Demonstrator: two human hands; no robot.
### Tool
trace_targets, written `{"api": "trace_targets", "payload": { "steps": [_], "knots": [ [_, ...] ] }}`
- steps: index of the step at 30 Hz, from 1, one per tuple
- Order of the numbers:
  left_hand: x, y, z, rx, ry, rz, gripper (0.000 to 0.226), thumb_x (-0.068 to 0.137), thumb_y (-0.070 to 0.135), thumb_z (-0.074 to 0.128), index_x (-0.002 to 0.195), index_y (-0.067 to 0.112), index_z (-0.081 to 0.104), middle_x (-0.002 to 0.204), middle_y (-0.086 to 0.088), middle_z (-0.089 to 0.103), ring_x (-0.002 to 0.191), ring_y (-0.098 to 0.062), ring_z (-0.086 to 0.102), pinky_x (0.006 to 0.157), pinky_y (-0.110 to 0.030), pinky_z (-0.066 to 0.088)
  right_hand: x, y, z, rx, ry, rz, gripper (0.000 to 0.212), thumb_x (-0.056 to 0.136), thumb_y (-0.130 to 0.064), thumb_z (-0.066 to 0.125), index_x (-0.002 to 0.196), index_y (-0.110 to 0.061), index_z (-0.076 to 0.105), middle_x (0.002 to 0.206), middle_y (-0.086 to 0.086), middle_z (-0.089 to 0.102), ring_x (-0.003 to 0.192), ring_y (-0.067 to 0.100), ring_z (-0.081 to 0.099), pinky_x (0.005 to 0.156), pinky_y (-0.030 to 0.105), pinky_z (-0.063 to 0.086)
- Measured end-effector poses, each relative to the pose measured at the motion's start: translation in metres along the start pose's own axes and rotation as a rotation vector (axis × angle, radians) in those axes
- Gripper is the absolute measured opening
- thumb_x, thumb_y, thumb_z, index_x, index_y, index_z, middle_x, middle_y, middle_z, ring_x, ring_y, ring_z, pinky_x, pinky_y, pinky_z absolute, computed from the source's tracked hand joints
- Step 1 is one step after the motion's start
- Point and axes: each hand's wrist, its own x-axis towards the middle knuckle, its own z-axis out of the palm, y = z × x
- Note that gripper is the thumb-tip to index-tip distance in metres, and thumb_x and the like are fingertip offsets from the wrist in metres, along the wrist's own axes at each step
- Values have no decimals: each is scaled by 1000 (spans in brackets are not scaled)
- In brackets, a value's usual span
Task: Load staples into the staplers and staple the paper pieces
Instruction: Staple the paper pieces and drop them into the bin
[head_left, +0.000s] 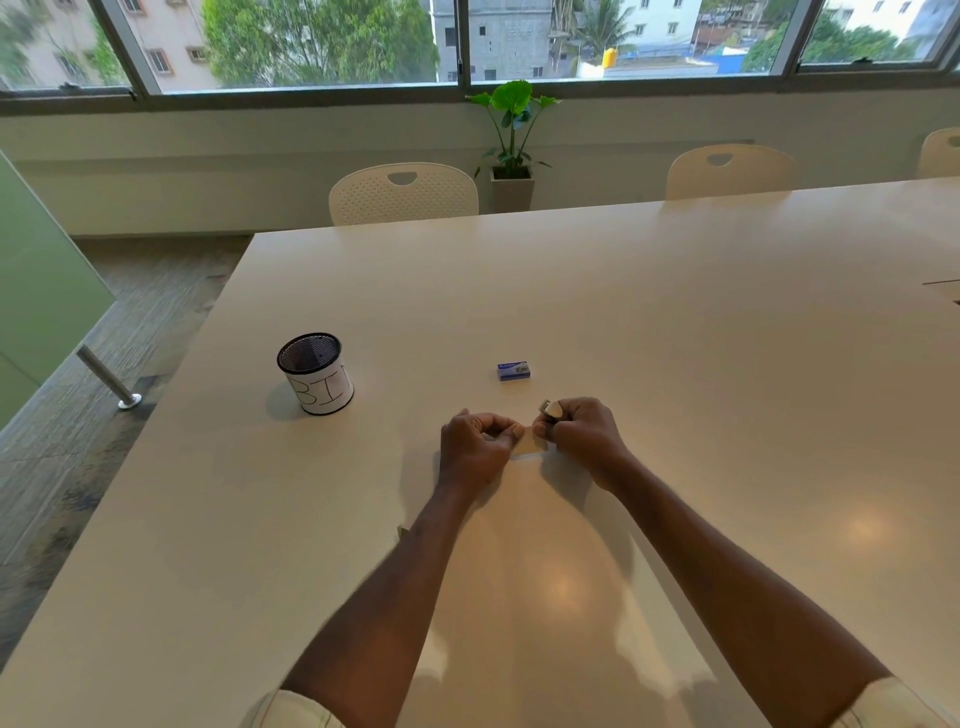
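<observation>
Two hands met mid-table over one small paper piece (530, 446), its long axis running left to right, lying flat between them. The left hand (475, 448) pinched the paper's left end with curled fingers. The right hand (582, 435) was clenched round one small stapler (551, 408), only its pale tip poking out up and left, over the paper's right end. One blue staple box (514, 371) sat just beyond, lengthwise left-right. One mesh cup marked BIN (317, 374) stood upright, far left on the table (675, 322).

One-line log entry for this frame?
step: stapling | left hand: holds paper piece | right hand: holds stapler | staple box: on table
</observation>
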Motion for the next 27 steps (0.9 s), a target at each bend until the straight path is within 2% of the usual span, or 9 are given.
{"api": "trace_targets", "payload": {
  "steps": [3, 5, 7, 10, 11, 14, 17, 22, 27],
  "knots": [
    [-1, 3, -3, -3, 5, -9, 8, 89, 20, 85, 94, 13, 86, 86, 7, 79, 86, 2, 68, 101, -29, 51, 0, 1, -4, 11, -23, -5, 10, 90, -19, 82, 82, -13, 83, 88, 7, 78, 83, 20, 69, 71, 35, 55],
    [0, 4, -3, 3, -1, -27, 9, 88, 19, 87, 95, 13, 86, 86, 9, 77, 91, -4, 69, 92, -28, 57, 1, 0, -4, 1, -37, 5, 12, 91, -21, 82, 83, -12, 82, 89, 9, 77, 82, 21, 67, 69, 33, 52],
    [0, 5, -2, 9, -2, -45, 10, 86, 18, 89, 94, 14, 86, 84, 13, 74, 95, -9, 71, 87, -21, 56, 2, 0, -2, 12, -19, 20, 9, 89, -15, 81, 81, -11, 82, 88, 10, 77, 83, 22, 68, 71, 37, 54],
    [0, 8, -2, 26, -2, -58, 8, 85, 20, 89, 92, 15, 87, 87, 9, 80, 93, -7, 72, 84, 3, 39, -2, -2, -1, 26, 13, 30, 11, 87, -7, 76, 79, -12, 82, 87, 8, 77, 85, 23, 69, 75, 39, 56],
    [-1, 11, -2, 16, -8, -70, 8, 86, 20, 88, 93, 16, 87, 89, 8, 81, 91, -5, 72, 83, 5, 39, -4, -3, -2, 35, 20, 32, 13, 87, -5, 74, 79, -12, 82, 87, 8, 77, 84, 22, 69, 74, 38, 55],
    [-3, 18, 0, -72, -25, -138, 11, 89, 24, 86, 99, 18, 87, 93, 8, 82, 89, -3, 75, 84, -14, 57, -8, -4, -8, 94, 29, 16, 16, 88, 0, 71, 82, -10, 82, 86, 8, 78, 80, 19, 67, 70, 30, 53],
    [-14, 22, 5, -138, 18, -192, 14, 89, 26, 86, 99, 16, 86, 89, 7, 83, 86, -7, 78, 84, -25, 63, -14, 1, -12, 179, 24, -11, 13, 91, -2, 75, 82, -8, 81, 77, 4, 75, 74, 18, 63, 63, 26, 50],
    [-36, 27, 13, -215, 109, -261, 7, 87, 21, 87, 92, 17, 86, 81, 9, 82, 80, -11, 77, 80, -29, 64, -35, 11, -19, 266, -16, -58, 11, 94, -13, 81, 86, -6, 81, 71, 6, 72, 66, 16, 58, 60, 27, 46],
    [-51, 38, 11, -282, 161, -302, 14, 92, 25, 84, 103, 17, 85, 85, 3, 83, 75, -12, 75, 76, -30, 63, -55, 7, -24, 303, -71, -86, 12, 91, -13, 84, 86, -3, 82, 74, 8, 77, 61, 13, 57, 56, 24, 46]
  ]
}}
